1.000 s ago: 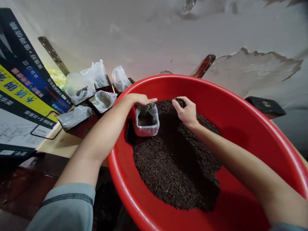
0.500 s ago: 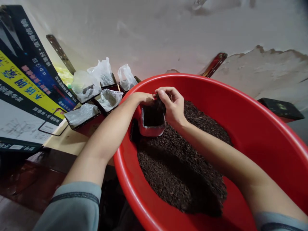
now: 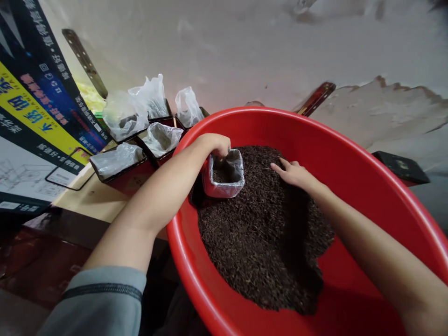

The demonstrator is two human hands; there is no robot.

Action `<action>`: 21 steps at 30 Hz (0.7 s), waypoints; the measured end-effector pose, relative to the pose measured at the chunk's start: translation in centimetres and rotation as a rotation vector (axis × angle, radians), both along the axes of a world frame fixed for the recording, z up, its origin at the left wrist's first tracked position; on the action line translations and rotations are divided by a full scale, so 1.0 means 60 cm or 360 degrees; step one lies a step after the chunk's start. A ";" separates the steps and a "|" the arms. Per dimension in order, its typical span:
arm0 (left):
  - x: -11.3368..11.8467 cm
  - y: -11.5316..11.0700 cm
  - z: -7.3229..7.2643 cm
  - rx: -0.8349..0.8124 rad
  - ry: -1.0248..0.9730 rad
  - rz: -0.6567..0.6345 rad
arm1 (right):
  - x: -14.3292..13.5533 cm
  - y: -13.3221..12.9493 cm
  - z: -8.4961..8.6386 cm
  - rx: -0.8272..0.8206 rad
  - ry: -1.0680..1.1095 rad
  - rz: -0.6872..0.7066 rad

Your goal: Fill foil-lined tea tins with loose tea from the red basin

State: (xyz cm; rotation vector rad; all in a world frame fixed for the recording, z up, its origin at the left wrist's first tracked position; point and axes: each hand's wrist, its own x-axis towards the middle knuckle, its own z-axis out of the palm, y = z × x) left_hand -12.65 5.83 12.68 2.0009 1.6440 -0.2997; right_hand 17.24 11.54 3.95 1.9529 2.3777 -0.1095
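Note:
A large red tub holds a heap of dark, loose, tea-like leaves. Near the tub's left wall a small red box lined with a clear plastic bag stands on the heap, with some dark material inside. My left hand is closed on the back left rim of the lined box, fingertips partly hidden inside it. To the right, my right hand rests at the back of the heap, palm down with its fingers apart, holding nothing.
Several dark-rimmed boxes with plastic liners stand left of the tub on a pale wooden board. A large printed carton leans at the far left. Another dark box is beyond the tub's right rim.
My right hand has left the lined box and moved right onto the heap, its fingers now spread. The box's opening is uncovered; my left hand stays at its rim.

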 end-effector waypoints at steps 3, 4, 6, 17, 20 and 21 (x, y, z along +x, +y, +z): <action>0.010 0.000 -0.004 0.0145 0.0248 -0.0048 | -0.009 -0.013 -0.011 0.0049 0.0079 -0.0076; 0.013 0.000 -0.005 0.0163 0.0284 -0.0059 | -0.013 -0.017 -0.009 0.0102 0.0113 -0.0070; 0.016 0.000 -0.005 0.0162 0.0324 -0.0074 | -0.019 -0.022 -0.002 0.0170 0.0167 -0.0056; 0.013 0.004 -0.005 0.0141 0.0304 -0.0031 | -0.055 -0.021 0.020 0.0227 0.1288 -0.0123; 0.011 0.009 -0.009 0.0155 0.0266 -0.0004 | -0.106 -0.040 0.040 0.0009 0.1923 -0.0107; 0.011 0.010 -0.010 0.0155 0.0243 0.0004 | -0.125 -0.050 0.049 -0.0076 0.2098 -0.0035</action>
